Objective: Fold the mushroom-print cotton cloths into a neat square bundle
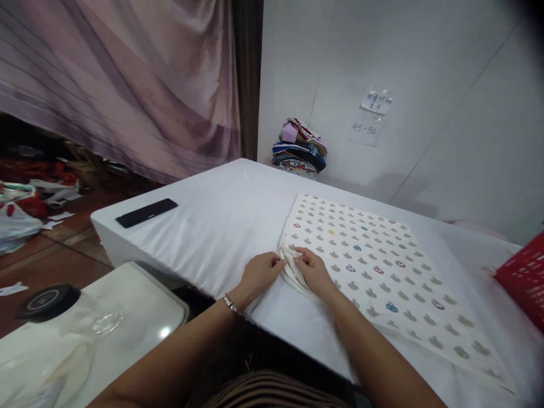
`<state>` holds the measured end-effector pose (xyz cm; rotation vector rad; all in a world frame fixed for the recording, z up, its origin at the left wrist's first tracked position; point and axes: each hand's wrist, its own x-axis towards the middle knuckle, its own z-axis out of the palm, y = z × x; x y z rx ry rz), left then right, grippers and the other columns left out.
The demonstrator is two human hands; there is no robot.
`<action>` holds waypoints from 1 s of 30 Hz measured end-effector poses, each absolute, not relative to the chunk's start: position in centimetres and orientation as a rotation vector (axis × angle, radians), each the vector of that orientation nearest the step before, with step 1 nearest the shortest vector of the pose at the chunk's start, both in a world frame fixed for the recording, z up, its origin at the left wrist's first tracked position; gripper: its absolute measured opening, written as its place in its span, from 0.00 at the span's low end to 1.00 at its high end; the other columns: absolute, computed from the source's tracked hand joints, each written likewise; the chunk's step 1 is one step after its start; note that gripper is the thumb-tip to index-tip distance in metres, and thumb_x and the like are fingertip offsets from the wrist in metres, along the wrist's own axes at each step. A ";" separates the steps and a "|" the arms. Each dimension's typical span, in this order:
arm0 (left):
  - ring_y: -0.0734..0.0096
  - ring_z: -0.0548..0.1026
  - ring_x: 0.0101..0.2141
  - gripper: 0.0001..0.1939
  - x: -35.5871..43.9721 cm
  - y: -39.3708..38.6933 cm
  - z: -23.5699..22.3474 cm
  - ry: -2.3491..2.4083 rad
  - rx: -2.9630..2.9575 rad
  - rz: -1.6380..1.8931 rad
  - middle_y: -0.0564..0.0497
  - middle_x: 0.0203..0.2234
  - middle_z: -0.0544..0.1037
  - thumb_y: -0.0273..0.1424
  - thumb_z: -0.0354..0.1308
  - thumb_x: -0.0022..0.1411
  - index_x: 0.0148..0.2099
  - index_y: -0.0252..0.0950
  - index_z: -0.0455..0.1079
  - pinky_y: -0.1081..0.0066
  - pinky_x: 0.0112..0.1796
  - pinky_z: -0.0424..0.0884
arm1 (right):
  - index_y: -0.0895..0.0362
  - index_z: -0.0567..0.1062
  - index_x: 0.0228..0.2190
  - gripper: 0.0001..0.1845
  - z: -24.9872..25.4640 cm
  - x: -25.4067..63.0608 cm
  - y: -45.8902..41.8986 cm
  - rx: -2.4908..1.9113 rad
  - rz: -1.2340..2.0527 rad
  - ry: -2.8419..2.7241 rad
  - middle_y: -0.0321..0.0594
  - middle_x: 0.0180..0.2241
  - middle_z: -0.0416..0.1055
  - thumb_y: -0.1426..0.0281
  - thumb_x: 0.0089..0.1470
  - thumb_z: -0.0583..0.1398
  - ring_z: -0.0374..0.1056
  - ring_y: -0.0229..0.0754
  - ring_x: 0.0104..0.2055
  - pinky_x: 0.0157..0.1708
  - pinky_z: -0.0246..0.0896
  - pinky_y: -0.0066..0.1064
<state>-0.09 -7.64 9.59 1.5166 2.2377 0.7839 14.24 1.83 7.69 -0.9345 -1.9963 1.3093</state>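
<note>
A cream cloth printed with small grey and coloured shapes lies spread flat on a table covered in a white sheet. My left hand and my right hand meet at the cloth's near left corner. Both pinch the bunched fabric of that corner, fingers closed on it. A thin bracelet sits on my left wrist.
A black phone lies near the table's left edge. A stack of folded clothes stands at the far edge against the white wall. A red basket is at the right. A small white table with a black lid stands at lower left.
</note>
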 end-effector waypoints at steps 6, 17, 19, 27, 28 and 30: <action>0.61 0.74 0.37 0.24 1.1 -6.2 10.1 2.429 1.398 0.590 0.45 0.36 0.77 0.45 0.48 0.59 0.52 0.36 0.62 0.69 0.34 0.62 | 0.58 0.71 0.41 0.18 8.0 14.5 1.7 -0.812 1.219 -1.906 0.29 0.20 0.56 0.62 0.52 0.53 0.51 0.34 0.21 0.22 0.49 0.26; 0.68 0.74 0.30 0.31 1.5 -5.2 8.6 2.091 1.048 1.088 0.48 0.32 0.77 0.36 0.57 0.52 0.57 0.33 0.55 0.73 0.29 0.64 | 0.59 0.69 0.43 0.16 7.5 14.8 1.5 -0.711 0.968 -2.034 0.30 0.20 0.59 0.66 0.56 0.50 0.55 0.34 0.21 0.23 0.51 0.26; 0.70 0.73 0.26 0.32 1.6 -4.8 8.3 1.933 0.898 1.185 0.49 0.30 0.76 0.32 0.59 0.50 0.57 0.32 0.56 0.74 0.26 0.64 | 0.59 0.69 0.42 0.15 7.7 14.9 1.5 -0.690 0.914 -2.091 0.32 0.22 0.64 0.66 0.57 0.50 0.58 0.34 0.22 0.24 0.54 0.26; 0.71 0.73 0.27 0.16 1.2 -5.9 8.6 1.593 0.573 1.392 0.48 0.31 0.75 0.26 0.57 0.50 0.44 0.31 0.65 0.75 0.25 0.69 | 0.58 0.68 0.45 0.16 9.7 15.4 0.4 -0.595 0.506 -2.235 0.45 0.38 0.73 0.69 0.58 0.48 0.69 0.42 0.36 0.37 0.63 0.32; 0.71 0.74 0.28 0.15 1.1 -6.2 8.7 1.559 0.565 1.401 0.49 0.30 0.75 0.27 0.57 0.49 0.42 0.31 0.65 0.75 0.25 0.69 | 0.58 0.68 0.45 0.16 9.6 15.2 0.1 -0.579 0.488 -2.303 0.45 0.38 0.73 0.70 0.58 0.48 0.69 0.42 0.36 0.37 0.63 0.32; 0.72 0.73 0.27 0.14 0.9 -6.7 8.8 1.515 0.584 1.421 0.50 0.28 0.75 0.27 0.58 0.49 0.40 0.32 0.66 0.76 0.24 0.69 | 0.57 0.68 0.45 0.15 9.1 14.7 -0.3 -0.562 0.490 -2.428 0.43 0.37 0.73 0.71 0.57 0.48 0.70 0.42 0.37 0.37 0.63 0.32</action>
